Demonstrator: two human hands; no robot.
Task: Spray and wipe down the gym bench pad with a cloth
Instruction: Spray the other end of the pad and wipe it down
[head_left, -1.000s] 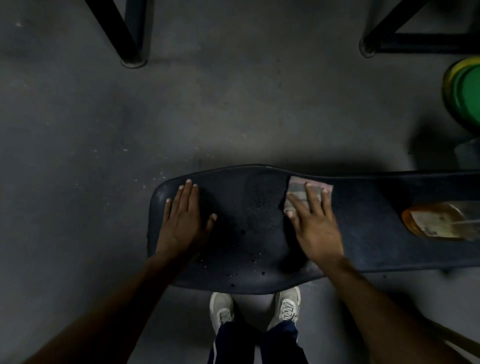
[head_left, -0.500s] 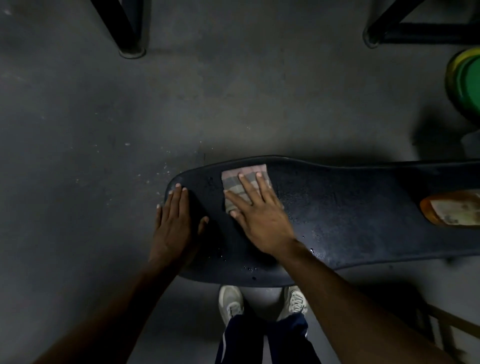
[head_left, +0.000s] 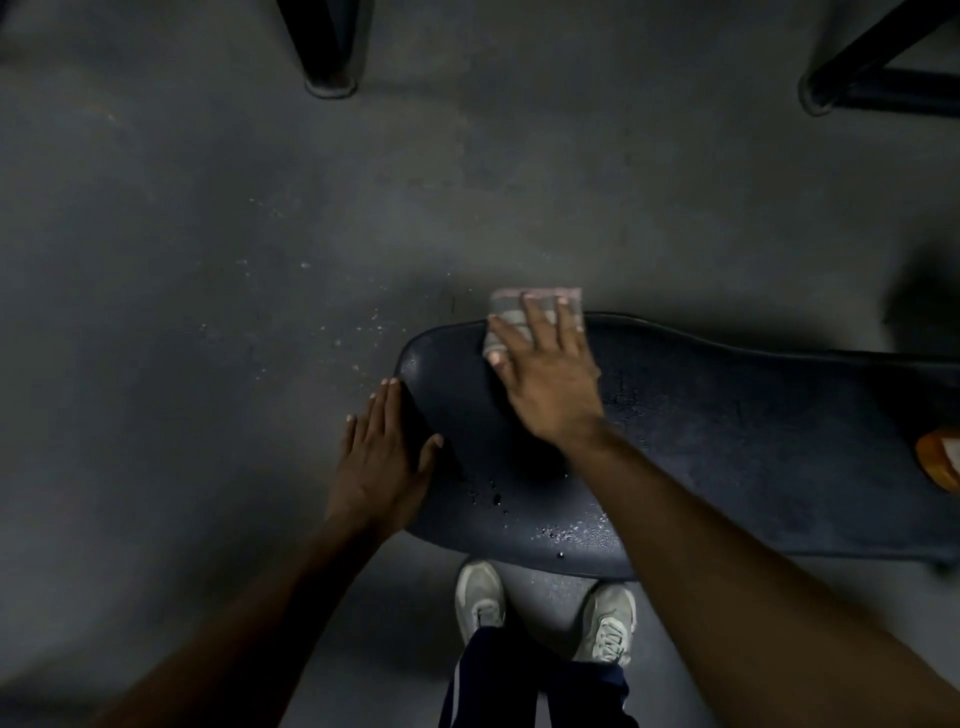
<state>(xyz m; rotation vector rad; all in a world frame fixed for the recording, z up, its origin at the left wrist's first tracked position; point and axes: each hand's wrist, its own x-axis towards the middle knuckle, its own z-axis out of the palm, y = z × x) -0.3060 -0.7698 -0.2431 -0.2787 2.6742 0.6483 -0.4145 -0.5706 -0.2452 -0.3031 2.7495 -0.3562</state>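
The right hand (head_left: 550, 379) lies flat with fingers spread, pressing the folded cloth (head_left: 524, 312) at the far edge of the bench pad (head_left: 753, 452) — part of the cloth overhangs that edge. The left hand (head_left: 382, 462) is open and grasps nothing, palm down on the pad's rounded left end. Droplets (head_left: 561, 532) bead near the near edge. Bare floor (head_left: 208, 260) lies wide to the left — an orange bottle (head_left: 940, 460) sits at far right.

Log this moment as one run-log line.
phase: wiping | right hand: flat on cloth at far edge of bench pad | left hand: braced on pad end | droplets: near edge
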